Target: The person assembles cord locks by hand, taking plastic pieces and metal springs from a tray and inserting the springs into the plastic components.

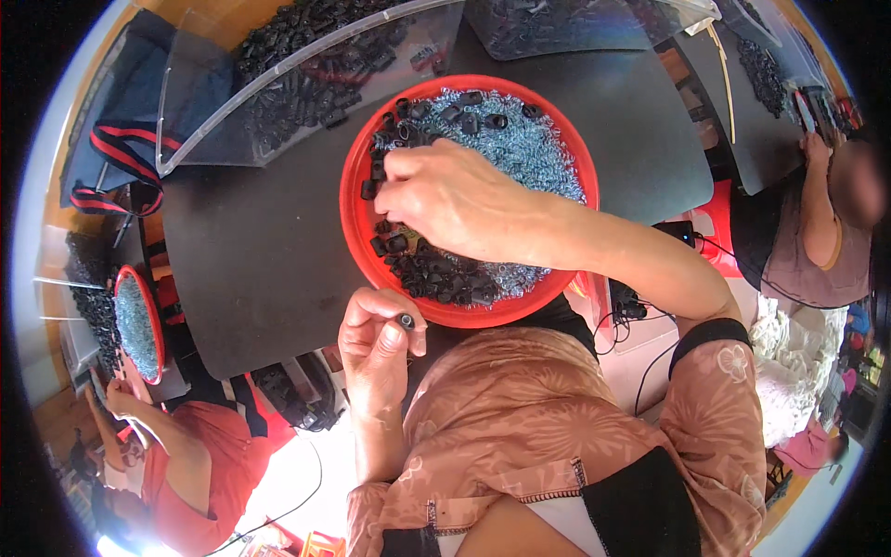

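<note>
Black plastic fitting [406, 321], a pale ring showing in its open end, is pinched between thumb and fingers of the left hand [375, 348] at lower centre. A light, steady pinch that leaves that end exposed should serve well. The right hand [450, 193] reaches into the red basin [464, 316] at upper centre, fingers curled; whether they grip anything, I cannot tell. Lifting single pieces seems best, as the heaped metal springs [538, 153] look apt to tangle. Around lies the dark desk [260, 251].
</note>
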Available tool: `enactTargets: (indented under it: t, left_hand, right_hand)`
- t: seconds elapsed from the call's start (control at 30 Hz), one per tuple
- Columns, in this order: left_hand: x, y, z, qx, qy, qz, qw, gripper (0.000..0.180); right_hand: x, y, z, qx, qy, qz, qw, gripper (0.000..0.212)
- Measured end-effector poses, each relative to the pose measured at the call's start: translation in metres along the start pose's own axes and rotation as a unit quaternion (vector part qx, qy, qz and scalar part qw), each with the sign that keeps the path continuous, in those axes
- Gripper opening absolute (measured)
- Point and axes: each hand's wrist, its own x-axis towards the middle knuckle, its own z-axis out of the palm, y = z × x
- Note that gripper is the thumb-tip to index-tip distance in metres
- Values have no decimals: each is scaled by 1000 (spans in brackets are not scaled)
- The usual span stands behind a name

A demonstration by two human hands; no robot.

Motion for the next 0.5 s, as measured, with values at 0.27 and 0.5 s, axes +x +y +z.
enactTargets:
  t: [0.27, 0.5]
  left_hand:
    - [-1, 0, 1, 3, 7, -2, 1000, 23]
    - [2, 9, 6, 64, 36, 16, 997, 17]
  right_hand:
    - [6, -6, 13, -77, -31, -57, 995, 10]
    - [-1, -9, 6, 110, 75, 11, 991, 10]
